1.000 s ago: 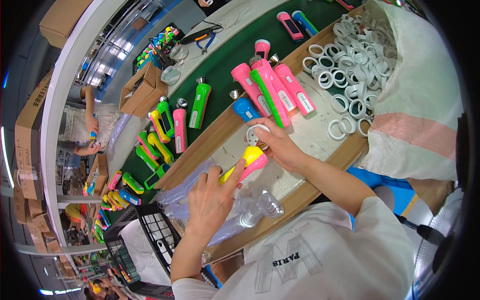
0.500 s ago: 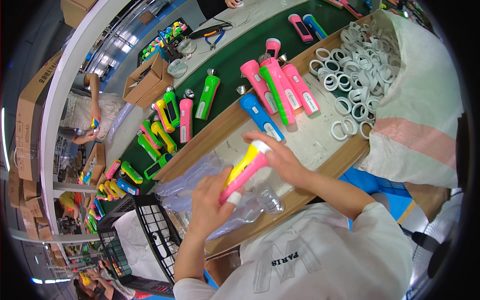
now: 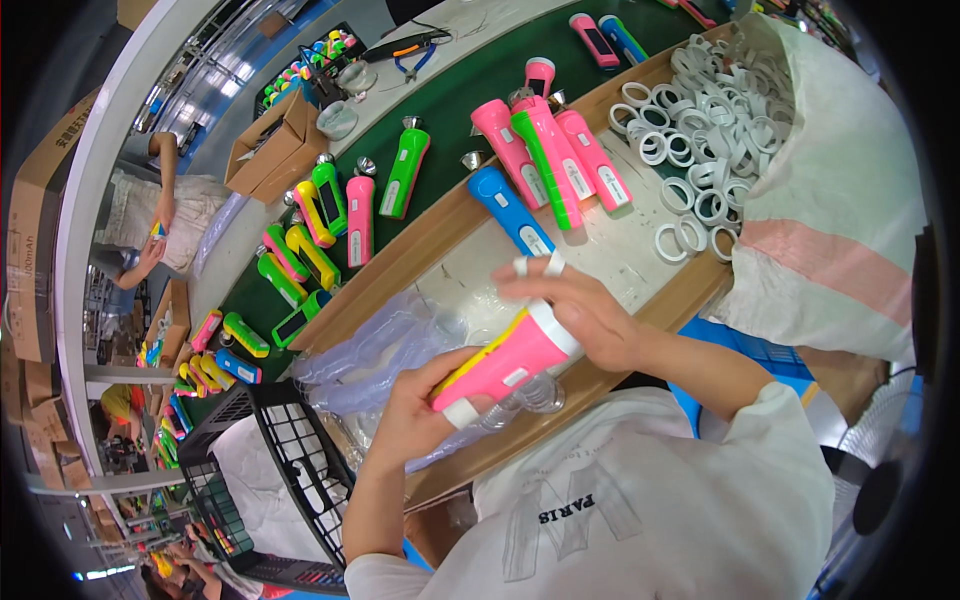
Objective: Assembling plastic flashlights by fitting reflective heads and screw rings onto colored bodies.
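Observation:
My left hand [image 3: 422, 402] is wrapped round the lower body of a pink and yellow flashlight [image 3: 515, 362], which tilts up to the right. A white ring [image 3: 553, 328] sits round its wide head. My right hand [image 3: 590, 318] lies against that ring with its fingers stretched out beyond it, white bands round two of them. Another white band circles my left thumb. Just beyond my right hand, a blue flashlight [image 3: 508, 208] leans on the tray's wooden rim. Farther off lie several pink flashlights [image 3: 592, 160], one with a green side [image 3: 545, 165].
Loose white rings [image 3: 715, 140] spill from a white woven sack [image 3: 835, 200] at right. Clear plastic pieces [image 3: 385, 345] lie in the tray. A black basket [image 3: 300, 440] stands at left. Green, yellow and pink flashlights [image 3: 405, 170] line the green belt; another person [image 3: 160, 215] works across it.
The flashlight has turned so that more of its pink side shows, and has shifted slightly right and down. My right fingers have gone from curling round the white ring to stretching out past it.

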The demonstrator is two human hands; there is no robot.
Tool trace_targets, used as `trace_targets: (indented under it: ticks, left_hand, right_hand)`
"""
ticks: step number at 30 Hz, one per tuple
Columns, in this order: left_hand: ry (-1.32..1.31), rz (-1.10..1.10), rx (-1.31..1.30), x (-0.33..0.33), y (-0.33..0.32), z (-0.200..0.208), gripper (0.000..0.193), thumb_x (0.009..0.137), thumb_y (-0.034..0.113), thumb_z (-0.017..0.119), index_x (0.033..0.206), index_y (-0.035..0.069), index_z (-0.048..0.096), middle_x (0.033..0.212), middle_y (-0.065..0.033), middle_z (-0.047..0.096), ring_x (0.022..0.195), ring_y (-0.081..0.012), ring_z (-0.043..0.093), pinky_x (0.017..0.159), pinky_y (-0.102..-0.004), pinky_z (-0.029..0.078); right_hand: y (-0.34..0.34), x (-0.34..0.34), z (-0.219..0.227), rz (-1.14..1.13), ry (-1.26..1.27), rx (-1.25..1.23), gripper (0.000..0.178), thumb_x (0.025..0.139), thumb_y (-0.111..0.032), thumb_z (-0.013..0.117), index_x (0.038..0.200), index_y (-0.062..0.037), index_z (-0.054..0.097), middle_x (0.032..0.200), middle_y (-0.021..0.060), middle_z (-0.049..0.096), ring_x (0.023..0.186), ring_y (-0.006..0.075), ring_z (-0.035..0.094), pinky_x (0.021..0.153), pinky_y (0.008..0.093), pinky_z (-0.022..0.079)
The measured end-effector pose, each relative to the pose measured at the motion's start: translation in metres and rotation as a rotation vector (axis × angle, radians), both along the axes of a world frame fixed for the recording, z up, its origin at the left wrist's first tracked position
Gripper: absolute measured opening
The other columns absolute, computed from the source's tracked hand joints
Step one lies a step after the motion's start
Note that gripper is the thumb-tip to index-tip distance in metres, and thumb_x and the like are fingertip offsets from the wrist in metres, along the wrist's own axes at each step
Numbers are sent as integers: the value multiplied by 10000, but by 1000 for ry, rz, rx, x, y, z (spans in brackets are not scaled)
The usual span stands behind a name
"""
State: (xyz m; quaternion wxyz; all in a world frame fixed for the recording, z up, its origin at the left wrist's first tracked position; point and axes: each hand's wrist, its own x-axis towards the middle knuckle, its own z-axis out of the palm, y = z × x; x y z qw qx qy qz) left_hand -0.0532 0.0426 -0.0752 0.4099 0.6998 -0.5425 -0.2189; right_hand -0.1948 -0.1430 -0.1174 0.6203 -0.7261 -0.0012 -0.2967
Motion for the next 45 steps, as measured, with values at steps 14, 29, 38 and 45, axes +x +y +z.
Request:
trace_targets:
  ticks: [14,29,38,45]
  left_hand:
    - [-425,80,-116,-10,-6,-22,461,750,150,756,1153,-5,596,938,-127,662,740,-245,604,635,-322,503]
    - [1056,-174,273,-21,29,22,493,808,197,740,1221,-16,578,1067,-70,660,967,-113,590,852,-276,467]
    - [-513,-31,28,-29,-13,40,510,815,207,714,1222,-43,536,834,-167,645,658,-282,646,557,-328,503]
    - [666,-561,219,-14,13,26,494,829,150,678,1266,-35,542,953,-171,684,815,-249,679,724,-313,500]
  right_hand:
    - [2,15,-6,-13,61,295,403,1005,-302,364,1181,1,564,1029,110,620,952,217,584,862,335,442]
    - [9,-25,55,92,-424,-579,461,938,-318,452,1133,82,572,1037,259,567,801,315,623,595,386,543]
    - [-13,-3,44,156,192,361,409,995,-343,359,1109,-7,562,1043,118,570,1004,207,554,898,332,420]
    - [36,-63,45,-9,-439,-479,201,837,-140,562,953,17,609,926,195,587,857,314,624,633,413,508]
